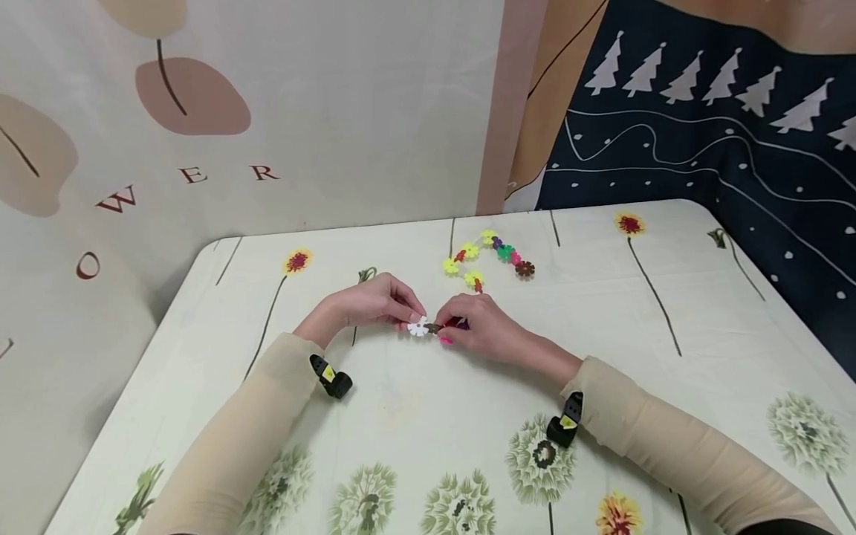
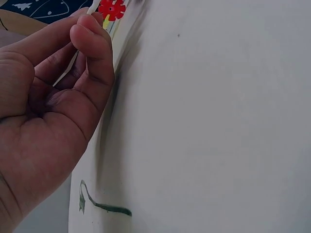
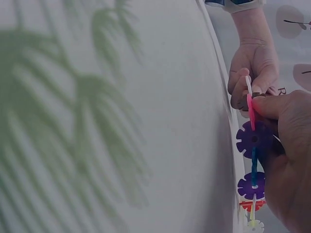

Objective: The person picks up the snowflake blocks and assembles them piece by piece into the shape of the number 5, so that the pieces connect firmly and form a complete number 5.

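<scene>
Near the middle of the table, my left hand [image 1: 381, 301] pinches a white snowflake disc [image 1: 417, 327] between thumb and fingers. My right hand [image 1: 484, 327] grips the end of a chain of notched plastic snowflake discs, beside the white one. At its fingertips are a brown disc [image 1: 433, 328] and a pink disc [image 3: 251, 111]. Below them in the right wrist view hang a purple disc [image 3: 254, 139], a teal disc [image 3: 254, 167] edge-on and another purple disc [image 3: 251, 184]. The right fingers hide part of the chain. A red disc [image 2: 112, 9] shows past the left fingertips in the left wrist view.
Behind the right hand, the chain curves over the flower-printed tablecloth [image 1: 401, 446], with yellow discs [image 1: 451, 265], a green disc [image 1: 504, 253] and a brown end disc [image 1: 524, 270]. Printed cloth hangs [image 1: 368, 111] behind the table, and a dark tree-patterned cloth [image 1: 669, 141] at the right.
</scene>
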`<state>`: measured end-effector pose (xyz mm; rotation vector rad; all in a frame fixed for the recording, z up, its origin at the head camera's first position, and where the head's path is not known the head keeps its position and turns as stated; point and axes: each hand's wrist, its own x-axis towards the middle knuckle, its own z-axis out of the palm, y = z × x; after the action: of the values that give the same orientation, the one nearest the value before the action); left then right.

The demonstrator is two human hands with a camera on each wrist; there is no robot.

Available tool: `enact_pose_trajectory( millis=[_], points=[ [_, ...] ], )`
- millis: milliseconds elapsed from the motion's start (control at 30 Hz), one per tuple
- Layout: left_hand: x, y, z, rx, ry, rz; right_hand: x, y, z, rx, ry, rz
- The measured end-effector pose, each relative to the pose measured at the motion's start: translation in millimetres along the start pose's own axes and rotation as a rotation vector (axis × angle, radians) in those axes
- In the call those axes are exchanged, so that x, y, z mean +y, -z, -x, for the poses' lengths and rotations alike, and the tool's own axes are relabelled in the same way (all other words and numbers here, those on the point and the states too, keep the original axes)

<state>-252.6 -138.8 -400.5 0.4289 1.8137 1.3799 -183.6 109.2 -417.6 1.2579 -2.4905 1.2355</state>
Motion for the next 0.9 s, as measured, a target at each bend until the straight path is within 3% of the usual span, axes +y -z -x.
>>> enact_pose_trajectory(
  millis=[200, 400, 633, 900],
  points=[
    [-1.4, 2.4, 2.2, 0.023, 0.008, -0.008, 0.4, 1.4, 0.9, -0.019, -0.010, 0.024],
    [-3.4, 9.5, 6.6, 0.095, -0.001, 0.037, -2.8, 6.2, 6.7, -0.037, -0.025, 0.060],
    [-9.3, 19.0, 5.2, 0.160, -0.038, 0.115, -9.1, 17.5, 19.4, -0.140, -0.150, 0.154],
    [-9.2, 20.0, -2.2, 0.265, -0.060, 0.201, -10.2, 33.3, 35.6, -0.146, -0.120, 0.228]
  ],
)
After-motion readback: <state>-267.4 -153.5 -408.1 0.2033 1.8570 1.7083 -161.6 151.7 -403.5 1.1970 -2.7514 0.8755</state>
